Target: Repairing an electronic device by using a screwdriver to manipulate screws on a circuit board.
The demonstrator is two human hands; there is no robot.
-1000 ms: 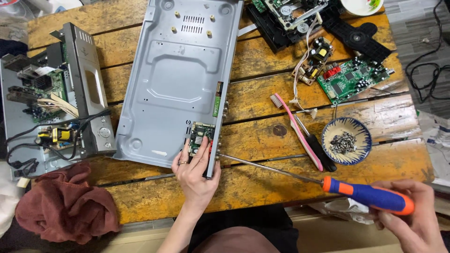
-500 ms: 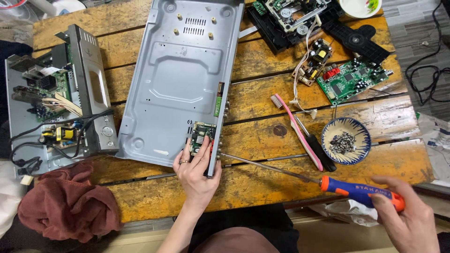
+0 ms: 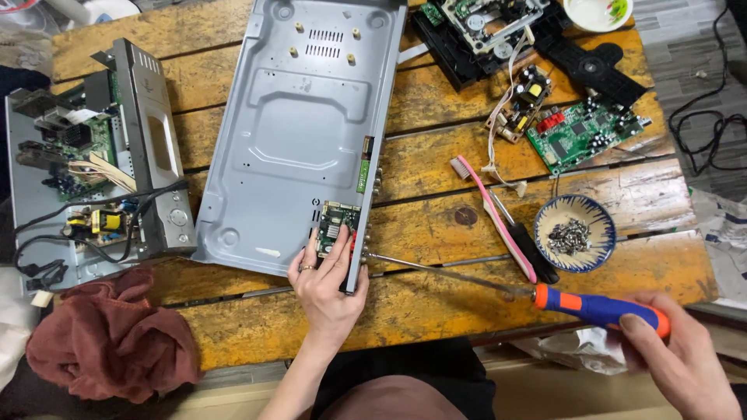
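— How many hands were at work, and what did each have?

— Two. The right hand (image 3: 685,362), nearest the camera at the table's front edge, was closed round the blue-and-orange handle of one long screwdriver (image 3: 599,306). Its thin steel shaft ran leftward and its tip met the side wall of the metal chassis (image 3: 299,140). The left hand (image 3: 327,284) lay flat against that same corner, fingers spread and pressing on a small green circuit board (image 3: 338,227), holding it down rather than gripping it.

— So where was that board relative to the hand?

— Directly under the fingertips, in the chassis's near right corner, just left of the screwdriver tip.

— What else, counted?

— One crumpled maroon cloth (image 3: 109,342) at the near left. One blue-patterned ceramic bowl (image 3: 577,233) full of small screws, too many and too small to count. Beside it one pink toothbrush (image 3: 490,210) and one black-handled tool (image 3: 525,241), probably a second screwdriver. Farther off, two loose circuit boards: a green one (image 3: 583,136) and a smaller tan one (image 3: 525,101).

— And farthest?

— One opened device (image 3: 85,171) on the left with wiring exposed, and one black drive mechanism (image 3: 482,31) at the back of the worn wooden plank table (image 3: 436,163).
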